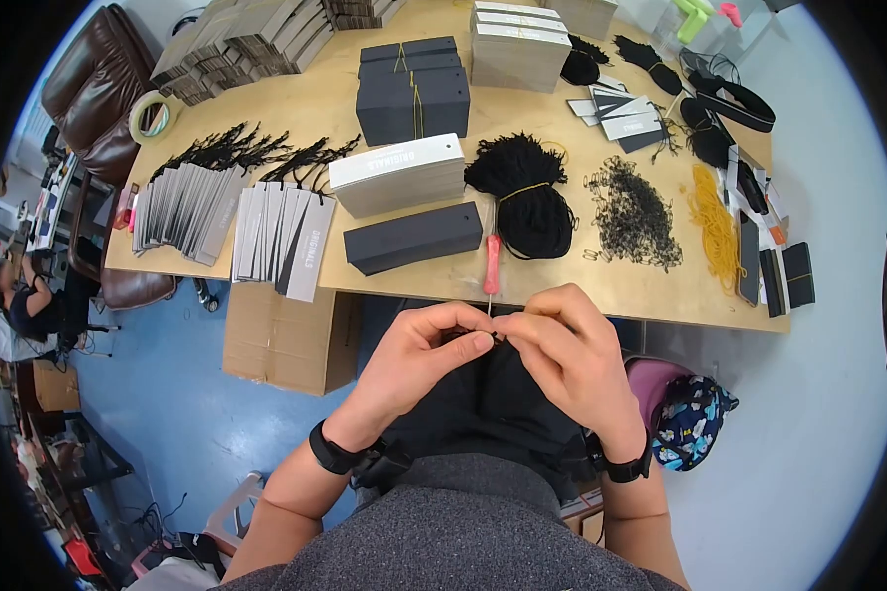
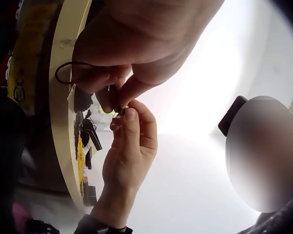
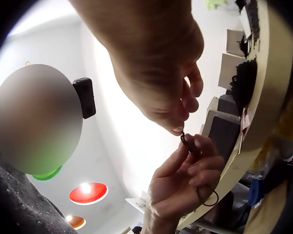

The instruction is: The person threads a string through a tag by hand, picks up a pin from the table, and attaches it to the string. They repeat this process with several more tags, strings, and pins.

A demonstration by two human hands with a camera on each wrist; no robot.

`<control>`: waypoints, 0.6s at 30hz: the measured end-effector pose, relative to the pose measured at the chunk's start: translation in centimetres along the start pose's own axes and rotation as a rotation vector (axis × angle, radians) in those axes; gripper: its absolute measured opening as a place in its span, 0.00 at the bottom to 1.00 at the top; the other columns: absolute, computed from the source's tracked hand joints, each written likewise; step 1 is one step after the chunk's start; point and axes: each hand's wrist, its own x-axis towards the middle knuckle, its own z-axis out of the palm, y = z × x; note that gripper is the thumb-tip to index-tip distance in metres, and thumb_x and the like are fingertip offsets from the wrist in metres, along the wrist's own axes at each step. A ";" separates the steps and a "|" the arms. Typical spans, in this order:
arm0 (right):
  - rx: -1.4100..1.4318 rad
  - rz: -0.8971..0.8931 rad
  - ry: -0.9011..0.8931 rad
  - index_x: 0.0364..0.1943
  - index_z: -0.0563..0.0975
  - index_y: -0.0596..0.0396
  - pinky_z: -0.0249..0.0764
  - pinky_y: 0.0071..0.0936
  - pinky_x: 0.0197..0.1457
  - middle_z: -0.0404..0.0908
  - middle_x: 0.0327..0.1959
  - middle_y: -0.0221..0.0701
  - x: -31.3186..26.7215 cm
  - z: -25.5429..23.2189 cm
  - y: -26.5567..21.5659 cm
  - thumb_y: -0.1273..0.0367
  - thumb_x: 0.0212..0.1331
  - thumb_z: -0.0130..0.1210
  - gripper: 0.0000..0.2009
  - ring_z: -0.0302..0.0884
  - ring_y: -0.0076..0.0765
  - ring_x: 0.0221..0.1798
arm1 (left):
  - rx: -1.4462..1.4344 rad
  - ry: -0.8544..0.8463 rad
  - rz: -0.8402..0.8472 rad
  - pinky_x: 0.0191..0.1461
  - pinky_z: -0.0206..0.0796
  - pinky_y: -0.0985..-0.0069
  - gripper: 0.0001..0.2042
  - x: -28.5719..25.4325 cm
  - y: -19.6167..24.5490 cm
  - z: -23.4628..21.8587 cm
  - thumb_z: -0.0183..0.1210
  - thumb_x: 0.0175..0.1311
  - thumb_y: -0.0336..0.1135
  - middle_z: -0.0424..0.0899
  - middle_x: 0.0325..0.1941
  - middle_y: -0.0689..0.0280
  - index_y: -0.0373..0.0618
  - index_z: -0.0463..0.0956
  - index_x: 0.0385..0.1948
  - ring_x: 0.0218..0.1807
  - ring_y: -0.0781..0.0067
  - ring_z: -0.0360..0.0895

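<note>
Close in front of my body, just off the table's front edge, both hands meet over a thin black cord [image 3: 189, 145]. My left hand [image 1: 414, 355] pinches it between thumb and fingers. A loop of the cord [image 3: 216, 199] sticks out below that hand's fingers in the right wrist view. At the cord's tip, my right hand [image 1: 577, 360] pinches with thumb and index finger. What joins there is too small to make out. A red-handled tool [image 1: 492, 261] with a thin metal shaft lies at the table edge, pointing towards the fingertips.
On the table [image 1: 562, 286] sit a black cord bundle [image 1: 537, 212], a pile of small black clips [image 1: 636, 217], yellow bands [image 1: 710, 222], stacked dark tags [image 1: 414, 238] and fanned tags with cords [image 1: 281, 236]. A cardboard box [image 1: 281, 340] stands below. Another person [image 1: 34, 291] sits far left.
</note>
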 end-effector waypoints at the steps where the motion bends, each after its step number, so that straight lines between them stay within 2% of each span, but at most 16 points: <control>1: -0.059 -0.069 -0.031 0.41 0.82 0.54 0.72 0.31 0.37 0.74 0.35 0.30 0.1 -0.1 0.1 0.77 0.48 0.64 0.13 0.75 0.36 0.35 | 0.024 -0.012 -0.018 0.50 0.68 0.83 0.07 0.0 0.2 0.1 0.61 0.68 0.29 0.84 0.39 0.70 0.35 0.81 0.42 0.43 0.85 0.76; 4: -0.147 -0.153 -0.075 0.39 0.82 0.52 0.70 0.32 0.41 0.75 0.35 0.28 0.3 -0.1 0.6 0.76 0.44 0.65 0.14 0.75 0.35 0.37 | 0.040 -0.030 -0.042 0.49 0.68 0.84 0.07 -0.1 0.1 -0.1 0.61 0.69 0.29 0.83 0.39 0.71 0.35 0.82 0.42 0.42 0.86 0.74; 12: -0.173 -0.145 -0.038 0.35 0.81 0.55 0.68 0.32 0.43 0.75 0.32 0.27 -0.2 0.4 0.1 0.75 0.44 0.66 0.11 0.75 0.34 0.36 | 0.051 -0.004 -0.045 0.46 0.67 0.84 0.07 -0.3 0.1 0.2 0.61 0.69 0.30 0.82 0.36 0.73 0.34 0.81 0.39 0.40 0.88 0.73; 14: -0.200 -0.158 -0.022 0.34 0.80 0.55 0.68 0.32 0.43 0.75 0.32 0.27 -0.4 0.9 0.5 0.75 0.44 0.66 0.10 0.75 0.34 0.36 | 0.313 0.088 0.059 0.39 0.67 0.83 0.05 -0.2 -0.1 0.5 0.63 0.65 0.28 0.81 0.33 0.71 0.36 0.82 0.36 0.35 0.86 0.74; 15: -0.237 -0.158 -0.034 0.33 0.80 0.55 0.68 0.33 0.42 0.74 0.32 0.28 -0.4 1.1 0.6 0.75 0.44 0.66 0.10 0.74 0.35 0.36 | 0.313 0.087 0.059 0.39 0.67 0.83 0.05 -0.3 0.0 0.9 0.63 0.65 0.28 0.81 0.33 0.71 0.36 0.82 0.36 0.35 0.86 0.74; 17: -0.274 -0.156 -0.046 0.31 0.79 0.55 0.68 0.33 0.42 0.74 0.32 0.28 -0.4 1.3 0.8 0.75 0.45 0.66 0.09 0.74 0.36 0.35 | 0.772 0.218 0.321 0.31 0.60 0.83 0.02 -0.5 0.2 1.8 0.62 0.61 0.24 0.80 0.34 0.70 0.37 0.81 0.33 0.30 0.86 0.69; 18: -0.274 -0.134 -0.054 0.31 0.79 0.54 0.68 0.33 0.42 0.74 0.32 0.29 -0.4 1.4 1.0 0.75 0.45 0.66 0.09 0.74 0.37 0.35 | 0.773 0.219 0.321 0.31 0.60 0.83 0.02 -0.4 0.0 2.0 0.62 0.61 0.24 0.80 0.34 0.70 0.37 0.81 0.33 0.30 0.86 0.69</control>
